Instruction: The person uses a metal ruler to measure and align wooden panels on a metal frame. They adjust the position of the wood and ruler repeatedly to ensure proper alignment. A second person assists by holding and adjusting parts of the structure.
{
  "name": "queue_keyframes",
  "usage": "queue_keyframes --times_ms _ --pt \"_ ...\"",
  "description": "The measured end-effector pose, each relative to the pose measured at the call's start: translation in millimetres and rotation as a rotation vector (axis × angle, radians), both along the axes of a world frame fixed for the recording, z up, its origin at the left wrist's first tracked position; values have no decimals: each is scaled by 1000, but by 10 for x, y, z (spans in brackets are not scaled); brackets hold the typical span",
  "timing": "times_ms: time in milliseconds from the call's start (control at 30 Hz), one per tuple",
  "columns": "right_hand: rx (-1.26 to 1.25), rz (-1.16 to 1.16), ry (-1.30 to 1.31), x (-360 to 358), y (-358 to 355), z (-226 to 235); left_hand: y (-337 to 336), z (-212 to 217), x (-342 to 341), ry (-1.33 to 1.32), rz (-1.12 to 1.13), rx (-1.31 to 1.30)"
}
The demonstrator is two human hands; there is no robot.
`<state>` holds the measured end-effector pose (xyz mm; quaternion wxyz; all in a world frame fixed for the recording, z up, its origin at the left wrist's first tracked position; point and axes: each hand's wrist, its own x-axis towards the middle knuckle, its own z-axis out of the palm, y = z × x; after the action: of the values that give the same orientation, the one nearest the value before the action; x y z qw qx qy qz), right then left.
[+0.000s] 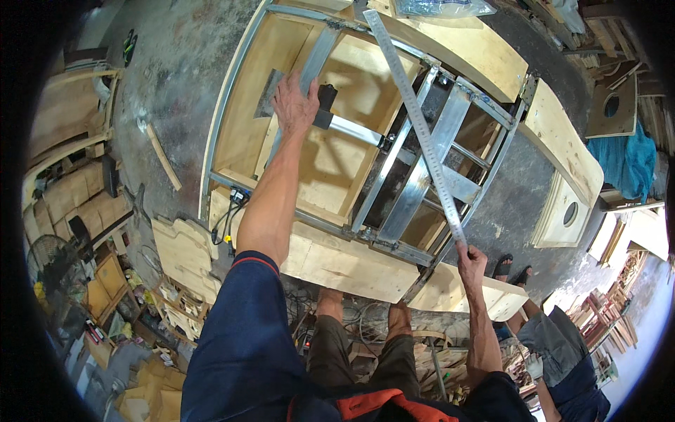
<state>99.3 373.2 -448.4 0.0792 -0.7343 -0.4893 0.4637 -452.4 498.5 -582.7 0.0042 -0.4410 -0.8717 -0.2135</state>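
My right hand (472, 261) is closed around the near end of a long metal ruler (416, 116). The ruler slants across a grey steel frame (416, 186), its far end at the frame's back edge. My left hand (294, 104) lies with fingers spread over a flat steel crossbar (320, 55), touching a dark grey metal plate (266, 95); the fingertips' contact is partly hidden. Beside that hand, a linear actuator (357, 131) with a black motor housing (326, 97) runs rightward to a frame crosspiece. A plywood box (344, 179) shows beneath the frame.
Curved plywood panels (485, 53) surround the frame. Black cables (228, 218) hang at its left. A wood strip (163, 156) lies on the concrete floor. Another person (562, 352) is at the lower right. Wood scraps (622, 320) and a blue bag (624, 163) are at the right.
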Motion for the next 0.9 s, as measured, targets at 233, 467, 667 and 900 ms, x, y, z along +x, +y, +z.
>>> queue_keyframes --times_ms 233,467,667,900 --pt "-16 -44 29 352 -159 -24 126 -61 7 -89 354 63" --pt "-79 -173 181 345 16 272 132 8 -74 -112 346 -266" --pt "61 86 108 136 458 221 195 90 -62 -107 330 -315" --pt "192 347 -28 -380 1969 -14 296 190 65 -142 364 -310"
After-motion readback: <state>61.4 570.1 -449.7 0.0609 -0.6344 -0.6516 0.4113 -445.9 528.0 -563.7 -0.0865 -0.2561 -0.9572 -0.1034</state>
